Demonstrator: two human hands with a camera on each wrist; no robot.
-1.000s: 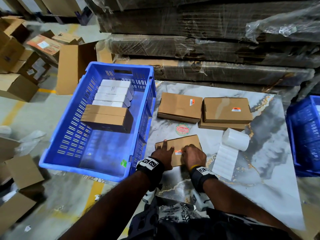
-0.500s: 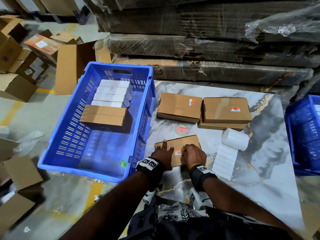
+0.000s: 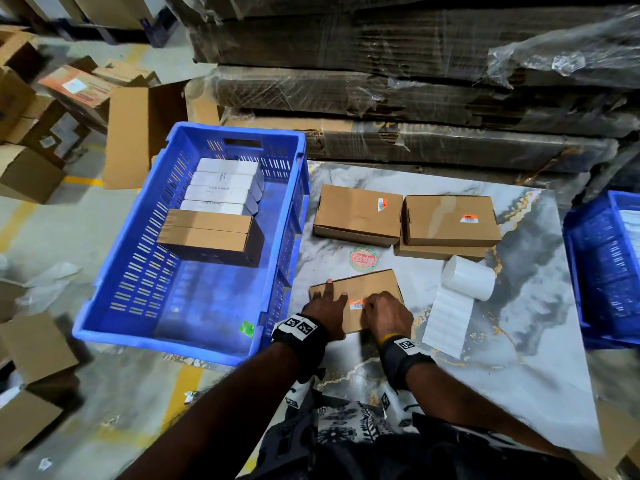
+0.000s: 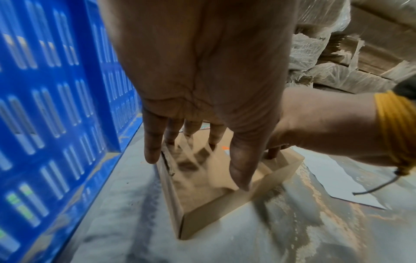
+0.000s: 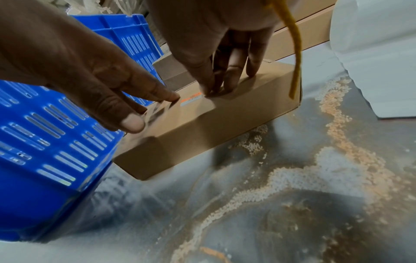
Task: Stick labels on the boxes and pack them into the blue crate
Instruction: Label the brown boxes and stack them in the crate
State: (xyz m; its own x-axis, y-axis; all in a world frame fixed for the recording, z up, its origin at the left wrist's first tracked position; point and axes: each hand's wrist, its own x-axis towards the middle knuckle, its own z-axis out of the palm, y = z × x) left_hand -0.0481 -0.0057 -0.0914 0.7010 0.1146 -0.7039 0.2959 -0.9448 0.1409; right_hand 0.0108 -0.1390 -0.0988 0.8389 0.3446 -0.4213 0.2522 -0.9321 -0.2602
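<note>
A flat brown box point(image 3: 367, 284) lies on the marble table point(image 3: 519, 358) just right of the blue crate point(image 3: 235, 131). My left hand point(image 3: 325, 303) rests flat on the box's left part, fingers straight. My right hand point(image 3: 382, 308) presses its fingertips point(image 5: 210, 89) onto the box top beside an orange-and-white label point(image 3: 356, 304) stuck there. The wrist views show the same box point(image 5: 213, 128), the label point(image 5: 191, 100) and my left hand point(image 4: 202, 135) over the box point(image 4: 202, 204). Inside the crate stand several white boxes point(image 3: 221, 188) and two brown boxes point(image 3: 207, 233).
A white label roll point(image 3: 467, 282) with its strip unrolled lies right of the box. Three more brown boxes point(image 3: 358, 214) point(image 3: 450, 220) point(image 3: 440, 252) sit at the table's back. Another blue crate point(image 3: 602, 271) is at the far right. Wrapped cardboard stacks point(image 3: 415, 98) rise behind; loose cartons point(image 3: 31, 174) cover the floor on the left.
</note>
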